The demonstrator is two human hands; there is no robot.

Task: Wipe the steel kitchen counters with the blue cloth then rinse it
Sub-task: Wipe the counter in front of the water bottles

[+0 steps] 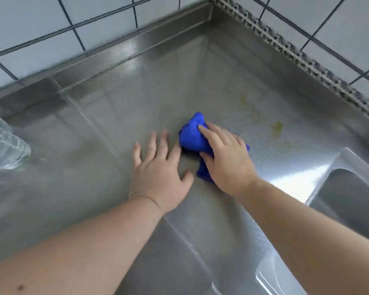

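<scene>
A crumpled blue cloth [191, 136] lies on the steel counter [115, 116] near its middle. My right hand [228, 158] lies on top of the cloth, fingers spread over it and thumb curled against its near side, holding it down. My left hand [160, 167] rests flat on the bare steel just left of the cloth, fingers straight and spread, index finger close to the cloth's edge. Yellowish stains [276, 126] mark the counter to the right of the cloth.
A steel sink basin [349, 199] opens at the right edge. A raised steel backsplash [124, 50] meets the tiled wall [41, 28] behind, with a perforated strip [296, 54] along the right wall. A clear plastic object [2, 143] sits at the far left.
</scene>
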